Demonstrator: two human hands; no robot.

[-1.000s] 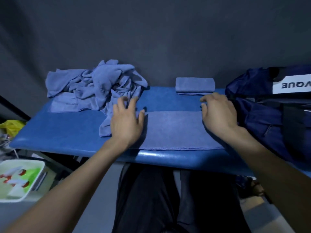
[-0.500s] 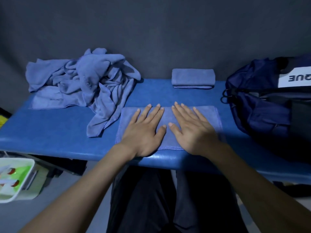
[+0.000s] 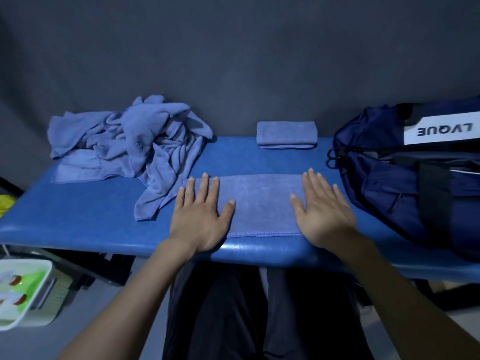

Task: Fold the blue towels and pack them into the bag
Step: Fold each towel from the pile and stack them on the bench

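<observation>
Navy bag [image 3: 405, 178] (rightward); crumpled towels [image 3: 130, 144] leftward

Bare bench [image 3: 233, 158] between towel heap [image 3: 130, 141] and bag [image 3: 405, 183].

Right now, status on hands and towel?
Left hand and right hand flat, pressing half-folded blue cloth towel. Navy fabric bag right, unpacked. Nothing in the way.

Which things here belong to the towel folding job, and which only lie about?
Job: flat towel under left hand and right hand; crumpled towel pile; folded towel; navy bag.
Lying about: white bin; yellow item.
</observation>
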